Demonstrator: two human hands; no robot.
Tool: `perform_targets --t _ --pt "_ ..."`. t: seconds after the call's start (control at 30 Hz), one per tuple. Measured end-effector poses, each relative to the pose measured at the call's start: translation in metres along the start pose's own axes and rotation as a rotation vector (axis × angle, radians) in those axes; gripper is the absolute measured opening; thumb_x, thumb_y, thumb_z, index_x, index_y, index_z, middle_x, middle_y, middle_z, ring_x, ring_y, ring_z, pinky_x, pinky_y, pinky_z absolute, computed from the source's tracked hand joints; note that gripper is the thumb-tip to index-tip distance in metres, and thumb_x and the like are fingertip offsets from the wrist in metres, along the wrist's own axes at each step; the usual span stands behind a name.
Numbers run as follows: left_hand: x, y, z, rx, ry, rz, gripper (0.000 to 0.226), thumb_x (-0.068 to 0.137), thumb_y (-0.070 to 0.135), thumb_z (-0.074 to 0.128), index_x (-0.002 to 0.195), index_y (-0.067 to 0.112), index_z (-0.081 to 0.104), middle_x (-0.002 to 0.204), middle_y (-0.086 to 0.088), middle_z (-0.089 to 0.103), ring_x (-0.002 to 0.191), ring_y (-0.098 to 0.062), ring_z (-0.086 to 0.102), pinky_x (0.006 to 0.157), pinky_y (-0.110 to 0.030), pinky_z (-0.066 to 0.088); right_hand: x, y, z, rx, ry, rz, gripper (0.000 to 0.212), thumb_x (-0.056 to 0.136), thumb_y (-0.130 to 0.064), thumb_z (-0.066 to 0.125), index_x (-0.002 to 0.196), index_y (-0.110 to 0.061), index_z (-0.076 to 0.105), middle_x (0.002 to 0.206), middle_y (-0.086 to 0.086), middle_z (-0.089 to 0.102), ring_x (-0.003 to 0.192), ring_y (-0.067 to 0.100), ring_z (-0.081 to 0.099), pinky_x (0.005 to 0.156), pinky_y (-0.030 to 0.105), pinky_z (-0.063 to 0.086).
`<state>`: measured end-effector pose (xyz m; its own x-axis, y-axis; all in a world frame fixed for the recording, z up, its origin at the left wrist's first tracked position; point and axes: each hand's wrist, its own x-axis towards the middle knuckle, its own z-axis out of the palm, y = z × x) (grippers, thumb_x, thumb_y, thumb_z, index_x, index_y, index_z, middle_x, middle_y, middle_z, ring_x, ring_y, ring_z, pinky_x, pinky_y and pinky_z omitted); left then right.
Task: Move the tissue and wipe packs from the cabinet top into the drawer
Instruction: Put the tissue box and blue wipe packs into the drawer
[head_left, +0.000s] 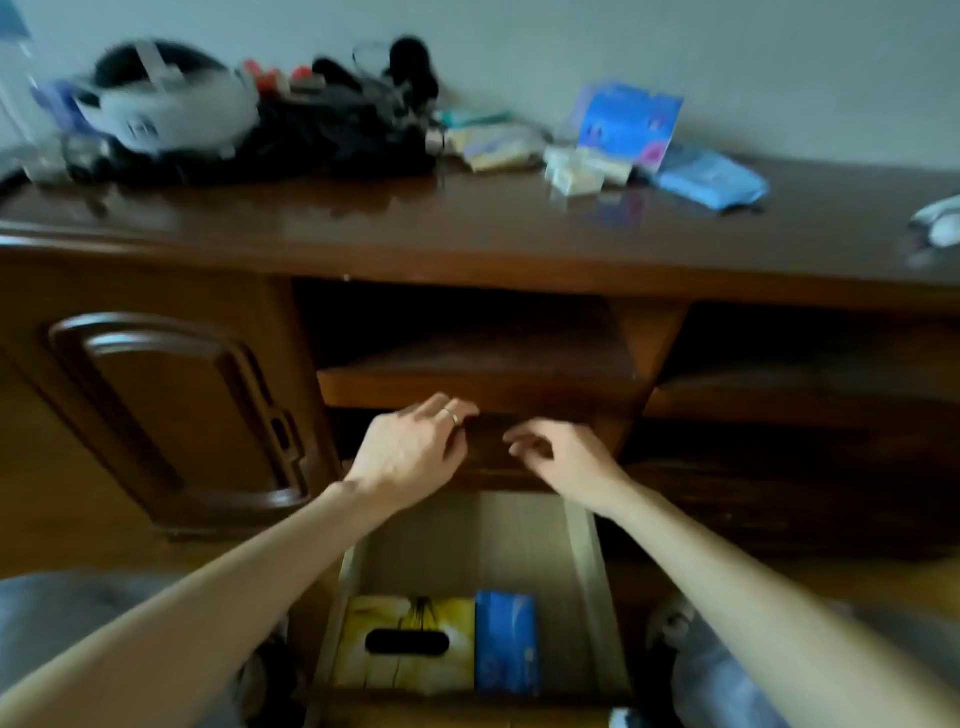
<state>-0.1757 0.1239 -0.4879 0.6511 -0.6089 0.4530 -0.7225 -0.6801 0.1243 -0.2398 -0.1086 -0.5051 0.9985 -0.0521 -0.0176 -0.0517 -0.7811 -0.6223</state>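
The light wooden drawer (587, 561) is pulled out below me. It holds a yellow tissue box (405, 644) and a blue pack (506, 642) side by side at its front. My left hand (410, 452) and my right hand (561, 460) hover above the drawer's back, near the dark drawer front above it, fingers loosely curled and holding nothing. On the cabinet top (467, 228) lie a blue-and-pink pack standing against the wall (628, 124), a flat light-blue pack (709, 176), small white-yellow packs (576, 174) and pale yellowish packs (493, 148).
A white headset (161, 109) and a black tangle of bags and cables (332, 130) fill the cabinet top's left. A white object (940, 221) sits at the right edge. A panelled cabinet door (182, 410) stands left of the drawer; open shelves (478, 364) lie above it.
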Motion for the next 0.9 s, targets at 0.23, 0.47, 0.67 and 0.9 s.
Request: perform_targets --t 0.23,0.47,0.67,0.9 --pt "0.126 -0.002 -0.133 0.023 0.337 -0.003 0.014 0.09 0.026 0.058 0.103 0.023 0.065 0.101 0.004 0.064 0.096 -0.02 0.062 0.062 -0.034 0.051 0.042 -0.091 -0.163 -0.387 0.72 -0.386 0.021 0.093 -0.033 0.058 0.111 -0.039 0.066 0.101 -0.019 0.071 0.095 0.004 0.063 0.073 0.032 0.056" --pt "0.223 -0.017 -0.117 0.046 0.111 -0.093 0.023 0.088 0.037 0.056 0.109 0.032 0.064 0.115 0.005 0.061 0.113 -0.02 0.056 0.081 -0.035 0.048 0.09 -0.064 -0.182 -0.592 0.612 -0.167 0.053 0.099 -0.065 0.038 0.111 -0.03 0.075 0.111 -0.01 0.07 0.111 0.016 0.058 0.081 0.034 0.049" --pt "0.308 -0.011 -0.081 -0.018 -0.061 -0.13 0.044 0.087 0.05 0.055 0.128 0.031 0.057 0.134 -0.001 0.056 0.124 -0.025 0.052 0.092 -0.041 0.047 0.123 -0.06 -0.213 -0.601 0.648 -0.237 0.053 0.094 -0.064 0.041 0.068 -0.026 0.067 0.067 -0.008 0.064 0.068 0.014 0.062 0.054 0.03 0.039" --pt "0.373 0.001 -0.028 -0.162 -0.091 -0.018 0.087 0.077 0.077 0.054 0.15 0.037 0.028 0.151 -0.004 0.038 0.139 -0.028 0.035 0.113 -0.045 0.03 0.227 -0.028 -0.274 -0.397 0.783 0.032 0.047 0.093 -0.043 0.063 0.136 -0.025 0.056 0.134 0.004 0.06 0.121 0.029 0.057 0.085 0.042 0.051"
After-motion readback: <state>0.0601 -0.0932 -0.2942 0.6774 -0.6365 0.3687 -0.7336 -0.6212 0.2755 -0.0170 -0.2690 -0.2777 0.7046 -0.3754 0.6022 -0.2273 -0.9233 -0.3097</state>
